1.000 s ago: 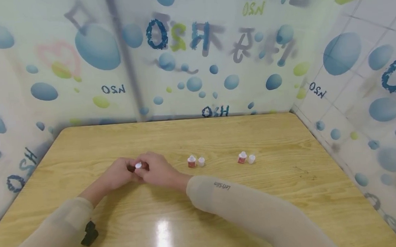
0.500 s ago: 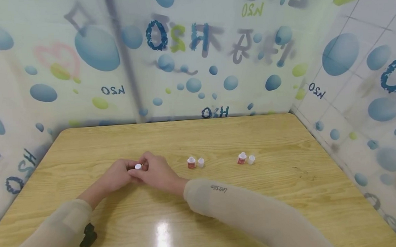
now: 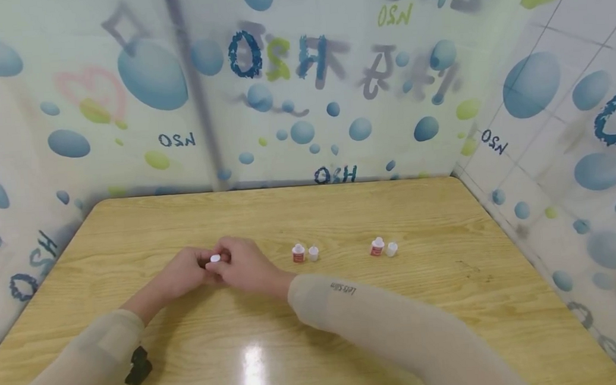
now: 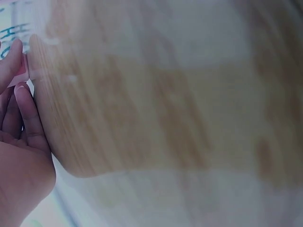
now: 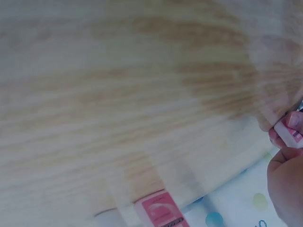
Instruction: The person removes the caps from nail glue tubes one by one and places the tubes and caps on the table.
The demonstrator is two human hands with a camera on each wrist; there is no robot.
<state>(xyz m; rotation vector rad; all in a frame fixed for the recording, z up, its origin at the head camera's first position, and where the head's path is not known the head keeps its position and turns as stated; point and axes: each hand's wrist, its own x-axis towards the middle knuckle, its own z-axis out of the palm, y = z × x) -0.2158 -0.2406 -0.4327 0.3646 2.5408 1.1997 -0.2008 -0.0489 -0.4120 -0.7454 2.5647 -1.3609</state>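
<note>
At the left of the table, both hands meet around a small white bottle with a red-pink label (image 5: pixel 289 135). My left hand (image 3: pixel 184 274) grips its body; in the left wrist view, part of the bottle (image 4: pixel 22 71) shows at the fingertips. On top of it is a white cap (image 3: pixel 215 258), which the thumb and fingers of my right hand (image 3: pixel 247 267) pinch from the sides. Most of the bottle is hidden by the hands in the head view. Right of the hands stands a similar bottle (image 3: pixel 298 254) with its cap (image 3: pixel 314 253) off beside it.
Farther right, another uncapped bottle (image 3: pixel 377 247) stands next to its white cap (image 3: pixel 392 249). A small black object (image 3: pixel 138 366) lies by the left sleeve. Printed sheeting (image 3: pixel 302 109) rises behind the wooden table (image 3: pixel 342 214) and along its sides.
My right thumb and fingers have shifted around the cap, spreading half a second ago and closing around it again now. The left hand and the standing bottles keep their places.
</note>
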